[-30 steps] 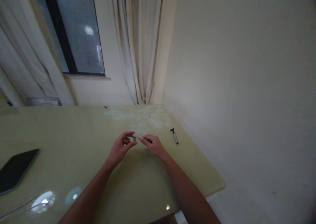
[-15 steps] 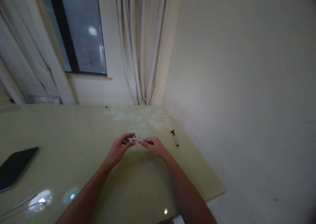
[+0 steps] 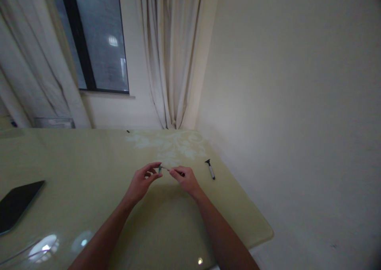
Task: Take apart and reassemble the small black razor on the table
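Between the thumb and fingertips of my left hand [image 3: 143,181] is a small narrow teal-and-dark piece [image 3: 160,169], held upright by its ends; it resembles a razor head, but it is too small to be sure. My right hand [image 3: 186,179] pinches a thin stick-like tool [image 3: 165,168] with a pale tip pointing left. That tip reaches the upper part of the piece, and whether it touches cannot be made out. Fingers hide most of the tool's dark handle. To the right of my right hand, a razor [image 3: 210,169] with a black head and grey handle lies on the table.
The glossy pale green table [image 3: 166,230] meets a wall on its right. A dark flat device [image 3: 20,204] lies at left, with a cable [image 3: 20,252] near the front. Close to the back edge is a tiny black object [image 3: 128,131]. Curtains [image 3: 172,56] hang behind.
The small piece in my left hand has turned and now shows its narrow upright side. The tool's tip has shifted slightly higher against it. The razor lies where it was.
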`<state>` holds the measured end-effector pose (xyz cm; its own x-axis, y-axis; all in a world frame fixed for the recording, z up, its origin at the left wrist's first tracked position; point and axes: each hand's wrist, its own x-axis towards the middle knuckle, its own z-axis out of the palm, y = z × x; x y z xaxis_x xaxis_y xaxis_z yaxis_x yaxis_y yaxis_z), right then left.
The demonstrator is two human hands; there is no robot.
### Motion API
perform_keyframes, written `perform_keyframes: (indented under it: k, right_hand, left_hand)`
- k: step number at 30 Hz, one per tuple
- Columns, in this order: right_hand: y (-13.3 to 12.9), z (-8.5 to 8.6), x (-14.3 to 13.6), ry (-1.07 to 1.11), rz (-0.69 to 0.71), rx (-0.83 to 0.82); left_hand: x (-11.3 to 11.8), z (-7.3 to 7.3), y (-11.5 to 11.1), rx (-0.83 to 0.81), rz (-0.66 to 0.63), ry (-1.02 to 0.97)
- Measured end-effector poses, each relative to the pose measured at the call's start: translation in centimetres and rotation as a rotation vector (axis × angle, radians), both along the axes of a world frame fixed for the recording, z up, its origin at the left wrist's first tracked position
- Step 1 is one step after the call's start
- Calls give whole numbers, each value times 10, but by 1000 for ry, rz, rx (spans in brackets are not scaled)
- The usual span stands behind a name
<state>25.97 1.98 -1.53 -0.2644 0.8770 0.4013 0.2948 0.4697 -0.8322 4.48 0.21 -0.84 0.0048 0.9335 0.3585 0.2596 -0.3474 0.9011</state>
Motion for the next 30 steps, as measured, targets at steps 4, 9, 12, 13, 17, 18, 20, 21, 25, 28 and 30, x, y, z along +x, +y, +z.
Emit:
perform_keyframes:
  k: [4,9,12,13,17,18,20,21,25,28,30]
  right_hand:
    - [-2,-1,-3,-33,-71,7]
    - [-3,0,-4,-52,-39,38]
    - [-1,-2,-2,-84,-105,62]
    - [-1,-3,-1,-85,-134,63]
    - [-2,-2,-1,-94,-62,61]
    - [-3,-1,-1,-99,-46,62]
    - [-4,1,-2,-102,-65,57]
    - [-4,1,-2,-94,-84,50]
    - [-3,1,1,-101,-10,36]
    - [-2,0,3,-111,-40,46]
    - [-2,1,4,-100,-65,43]
  left_hand:
    - [1,-2,1,6,8,8]
    - [2,-2,1,10,11,-1]
    - [2,-1,1,7,33,-5]
    - [2,-2,1,5,32,-5]
    - [1,-3,2,10,15,-6]
    - [1,-3,2,12,25,-4]
    - [0,-3,2,11,50,2]
    - [0,-3,2,9,61,5]
    - [0,-2,1,25,60,9]
    - [2,0,0,54,66,9]
    - [2,1,-1,63,70,10]
